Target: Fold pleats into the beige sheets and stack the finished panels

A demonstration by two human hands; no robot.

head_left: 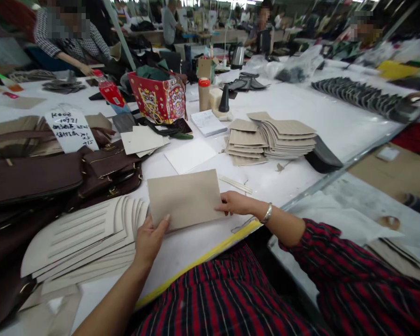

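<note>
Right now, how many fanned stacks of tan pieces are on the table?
2. One stack lies beside the left hand, by the brown bags; the other sits past the right hand. More may be hidden.

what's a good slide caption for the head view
Left hand and right hand hold a tan panel over a white worktable.

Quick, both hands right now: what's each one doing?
Left hand: closed on the lower left corner of the beige card piece.
Right hand: gripping the same piece at its right edge.
</note>
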